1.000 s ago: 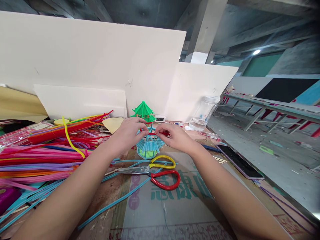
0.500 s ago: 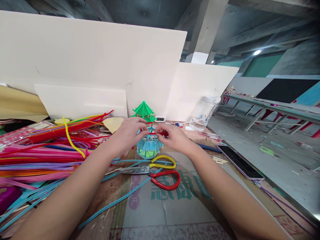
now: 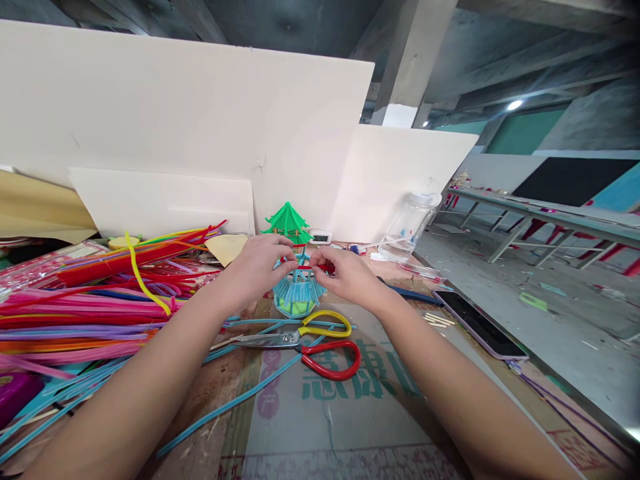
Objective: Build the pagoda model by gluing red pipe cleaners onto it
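Between my hands is a short red pipe cleaner (image 3: pixel 303 267), held roughly level across the upper part of a small blue pipe-cleaner pavilion (image 3: pixel 299 293). The thumb and fingers of my left hand (image 3: pixel 266 262) pinch its left end. At the other end, my right hand (image 3: pixel 345 272) has it pinched too. Pale green shows at the pavilion's base, and its upper frame is partly hidden by my fingers. Just behind stands a green peaked roof model (image 3: pixel 287 223). Scissors with one yellow and one red handle (image 3: pixel 331 361) lie in front, blades pointing left.
Bundles of coloured pipe cleaners (image 3: pixel 85 313) cover the left side. Long blue pipe cleaners (image 3: pixel 235 408) run under the scissors across the cardboard (image 3: pixel 300 427). A phone (image 3: pixel 480 325) lies at the right edge, near a clear plastic jar (image 3: pixel 410 227). White boards (image 3: pixel 190 113) stand behind.
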Tool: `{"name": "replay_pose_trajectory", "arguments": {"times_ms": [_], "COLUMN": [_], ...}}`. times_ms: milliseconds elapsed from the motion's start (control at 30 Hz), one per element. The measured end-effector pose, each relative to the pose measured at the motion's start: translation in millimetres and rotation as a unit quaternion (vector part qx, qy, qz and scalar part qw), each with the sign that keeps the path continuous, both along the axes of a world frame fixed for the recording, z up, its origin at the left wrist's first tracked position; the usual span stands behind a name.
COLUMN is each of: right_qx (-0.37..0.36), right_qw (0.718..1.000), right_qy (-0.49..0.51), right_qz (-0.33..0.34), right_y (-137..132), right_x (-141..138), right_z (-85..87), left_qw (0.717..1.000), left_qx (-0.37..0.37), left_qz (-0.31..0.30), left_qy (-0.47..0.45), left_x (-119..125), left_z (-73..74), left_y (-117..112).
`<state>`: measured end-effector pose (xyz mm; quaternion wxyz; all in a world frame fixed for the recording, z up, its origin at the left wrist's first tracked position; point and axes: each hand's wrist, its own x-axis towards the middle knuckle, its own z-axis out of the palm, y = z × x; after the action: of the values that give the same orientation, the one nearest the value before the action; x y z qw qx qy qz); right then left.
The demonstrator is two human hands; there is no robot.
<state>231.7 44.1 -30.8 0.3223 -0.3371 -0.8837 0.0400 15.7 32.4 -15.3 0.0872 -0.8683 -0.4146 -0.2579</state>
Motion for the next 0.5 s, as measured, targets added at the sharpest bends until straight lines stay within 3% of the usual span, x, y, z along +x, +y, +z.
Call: {"name": "replay_pose_trajectory", "arguments": {"times_ms": [500], "right_qx": [0.030], "right_qw": [0.999], "right_qy": [-0.030], "right_qz": [-0.022], "right_y": [-0.7], "right_x": [-2.4], "right_z": [-2.0], "left_qw": [1.000], "left_qx": [-0.004], "left_qz": [0.004], "left_qy": [0.006], "left_x": [1.0], "left_z": [1.9], "left_y": [-2.1]}}
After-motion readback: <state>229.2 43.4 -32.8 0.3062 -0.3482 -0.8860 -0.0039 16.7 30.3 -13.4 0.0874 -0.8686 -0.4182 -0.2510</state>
